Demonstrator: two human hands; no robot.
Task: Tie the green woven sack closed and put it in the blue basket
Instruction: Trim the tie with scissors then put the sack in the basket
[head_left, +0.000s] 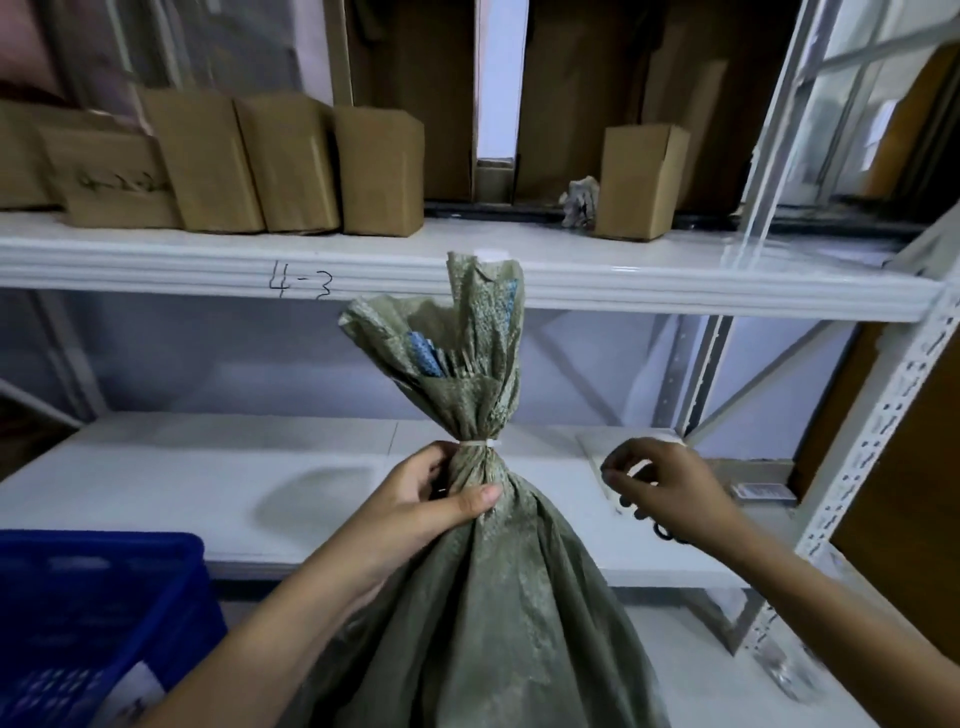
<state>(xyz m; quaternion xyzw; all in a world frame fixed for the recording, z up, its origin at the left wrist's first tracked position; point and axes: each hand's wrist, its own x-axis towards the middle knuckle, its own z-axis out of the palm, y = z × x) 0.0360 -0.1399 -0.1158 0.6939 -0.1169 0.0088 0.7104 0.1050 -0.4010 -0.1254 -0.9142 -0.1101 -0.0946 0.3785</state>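
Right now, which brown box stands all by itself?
The cardboard box on the upper shelf's right side, beside crumpled paper; the others crowd together left.

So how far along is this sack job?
Tying looks done: a pale tie cinches the green woven sack at its neck. In hand: the left hand grips the neck just under the tie, while the right hand hovers beside it, apart from the sack, fingers pinched. Left to do: the sack is not yet in the blue basket at lower left.

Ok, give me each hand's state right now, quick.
Left hand: closed around the neck of the green sack, just below the white tie.
Right hand: clear of the sack, fingers loosely curled; nothing visibly held.
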